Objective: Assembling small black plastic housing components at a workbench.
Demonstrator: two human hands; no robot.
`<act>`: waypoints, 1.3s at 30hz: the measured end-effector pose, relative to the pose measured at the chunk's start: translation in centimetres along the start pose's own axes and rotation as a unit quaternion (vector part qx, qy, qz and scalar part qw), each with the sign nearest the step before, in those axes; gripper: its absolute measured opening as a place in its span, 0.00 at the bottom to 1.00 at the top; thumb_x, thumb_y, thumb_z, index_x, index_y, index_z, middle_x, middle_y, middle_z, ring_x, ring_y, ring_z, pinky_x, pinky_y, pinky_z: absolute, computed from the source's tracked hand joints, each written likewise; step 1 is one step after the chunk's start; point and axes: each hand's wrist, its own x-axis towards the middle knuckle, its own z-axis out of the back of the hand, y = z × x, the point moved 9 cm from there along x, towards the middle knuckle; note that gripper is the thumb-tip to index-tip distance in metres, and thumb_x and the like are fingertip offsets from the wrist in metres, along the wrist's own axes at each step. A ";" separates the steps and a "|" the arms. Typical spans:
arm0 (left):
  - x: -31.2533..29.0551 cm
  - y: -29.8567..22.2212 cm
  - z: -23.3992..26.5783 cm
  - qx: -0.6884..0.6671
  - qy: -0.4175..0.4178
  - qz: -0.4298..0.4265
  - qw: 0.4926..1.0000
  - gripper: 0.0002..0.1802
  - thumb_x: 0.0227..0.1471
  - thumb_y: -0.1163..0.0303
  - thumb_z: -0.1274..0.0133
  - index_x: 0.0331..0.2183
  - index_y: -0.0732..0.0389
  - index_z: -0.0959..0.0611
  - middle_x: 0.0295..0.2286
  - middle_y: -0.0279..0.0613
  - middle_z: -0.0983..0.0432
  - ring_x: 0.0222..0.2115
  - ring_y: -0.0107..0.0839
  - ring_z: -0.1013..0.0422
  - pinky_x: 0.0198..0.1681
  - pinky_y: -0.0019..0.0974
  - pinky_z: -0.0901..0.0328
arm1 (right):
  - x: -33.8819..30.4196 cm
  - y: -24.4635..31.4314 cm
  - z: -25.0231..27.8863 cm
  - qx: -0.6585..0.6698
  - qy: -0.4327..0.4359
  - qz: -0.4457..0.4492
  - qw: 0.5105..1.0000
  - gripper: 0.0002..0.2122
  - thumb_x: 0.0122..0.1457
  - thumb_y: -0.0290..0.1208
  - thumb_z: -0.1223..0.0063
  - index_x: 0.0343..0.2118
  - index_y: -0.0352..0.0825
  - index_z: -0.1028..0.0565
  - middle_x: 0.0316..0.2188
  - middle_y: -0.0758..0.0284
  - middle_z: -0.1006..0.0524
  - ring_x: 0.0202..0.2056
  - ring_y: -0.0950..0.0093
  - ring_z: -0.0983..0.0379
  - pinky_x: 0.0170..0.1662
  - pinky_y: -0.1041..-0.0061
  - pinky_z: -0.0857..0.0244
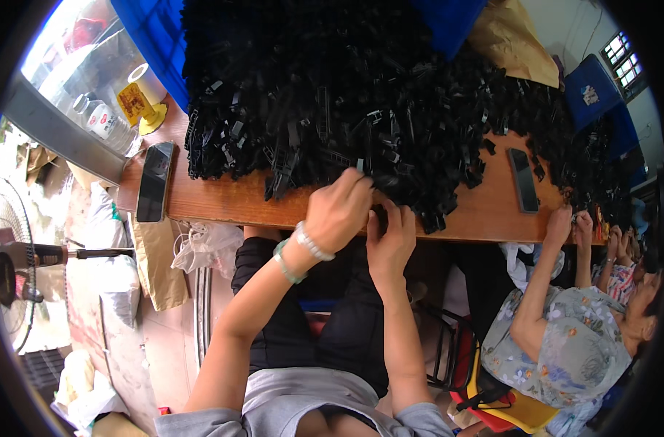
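Observation:
At the table's front edge my left hand (pixel 339 210), with two bracelets on its wrist, reaches over the near rim of a large heap of black plastic parts (pixel 317 109). Its fingers are bent and pressed together, and whatever they hold is hidden. Just right of it, close by, my right hand (pixel 392 237) has its thumb and fingers curled in a pinch at the edge. Something dark shows at its fingertips, too small to make out. Loose black pieces (pixel 430 211) lie right beside the right hand.
On the wooden table (pixel 237 198) lie a phone (pixel 156 182) at left and another phone (pixel 523 180) at right. A water bottle (pixel 106 124) and a yellow stand (pixel 151 116) are at far left. A co-worker (pixel 565 335) sits at right. A fan (pixel 15 262) stands at left.

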 end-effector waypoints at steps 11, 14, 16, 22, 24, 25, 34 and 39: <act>-5.8 1.9 4.7 0.034 -0.005 0.000 0.999 0.15 0.40 0.76 0.36 0.34 0.66 0.19 0.34 0.40 0.28 0.32 0.37 0.29 0.34 0.36 0.32 | -2.1 -2.6 -0.2 0.428 0.033 -0.252 0.867 0.14 0.61 0.23 0.47 0.50 0.32 0.26 0.29 0.68 0.27 0.28 0.82 0.32 0.30 0.83 0.38; -5.7 2.7 3.9 -0.005 0.018 0.024 1.000 0.14 0.40 0.78 0.37 0.34 0.67 0.19 0.35 0.40 0.27 0.34 0.38 0.30 0.38 0.39 0.33 | -2.0 -2.1 -1.7 0.570 0.109 -0.335 0.743 0.16 0.62 0.24 0.48 0.53 0.31 0.28 0.28 0.70 0.28 0.27 0.83 0.32 0.31 0.84 0.38; -5.8 3.2 3.5 -0.040 0.015 0.036 0.998 0.14 0.41 0.78 0.38 0.35 0.67 0.19 0.35 0.41 0.27 0.33 0.38 0.30 0.37 0.39 0.32 | -1.8 -2.5 -2.0 0.556 0.147 -0.308 0.758 0.17 0.62 0.23 0.48 0.53 0.29 0.28 0.29 0.69 0.27 0.26 0.83 0.32 0.30 0.86 0.38; -6.2 3.9 3.4 -0.082 0.001 0.039 0.996 0.14 0.39 0.80 0.39 0.34 0.67 0.18 0.35 0.41 0.27 0.33 0.37 0.30 0.35 0.37 0.31 | 0.1 -1.1 -1.5 0.358 0.230 -0.170 0.889 0.10 0.60 0.16 0.50 0.43 0.23 0.22 0.32 0.64 0.26 0.26 0.79 0.27 0.28 0.84 0.34; -6.4 3.9 3.3 -0.078 0.010 0.040 0.996 0.15 0.38 0.79 0.38 0.34 0.67 0.18 0.35 0.40 0.26 0.33 0.37 0.30 0.34 0.36 0.31 | 0.0 -1.6 -1.8 0.399 0.225 -0.188 0.869 0.10 0.60 0.16 0.50 0.44 0.23 0.22 0.33 0.64 0.26 0.27 0.78 0.26 0.28 0.84 0.33; -6.4 4.0 3.3 -0.078 0.008 0.043 0.996 0.15 0.38 0.79 0.38 0.34 0.67 0.18 0.35 0.40 0.26 0.33 0.37 0.30 0.34 0.36 0.31 | -0.1 -1.9 -2.0 0.442 0.217 -0.207 0.846 0.10 0.60 0.16 0.50 0.44 0.23 0.22 0.34 0.63 0.26 0.27 0.78 0.25 0.29 0.83 0.31; -6.1 3.7 3.3 -0.078 0.021 0.044 0.996 0.16 0.38 0.77 0.38 0.35 0.66 0.18 0.35 0.39 0.26 0.34 0.36 0.29 0.35 0.35 0.31 | 0.0 -1.1 -2.2 0.392 0.208 -0.207 0.872 0.15 0.56 0.14 0.45 0.47 0.25 0.24 0.36 0.65 0.27 0.30 0.77 0.24 0.35 0.81 0.27; -6.0 4.0 3.3 -0.110 0.027 0.076 0.991 0.16 0.36 0.82 0.37 0.34 0.69 0.18 0.34 0.44 0.24 0.33 0.43 0.28 0.36 0.40 0.30 | 0.4 -1.3 -1.1 0.255 0.232 -0.132 0.929 0.13 0.53 0.15 0.40 0.43 0.28 0.21 0.31 0.66 0.26 0.27 0.79 0.26 0.30 0.82 0.33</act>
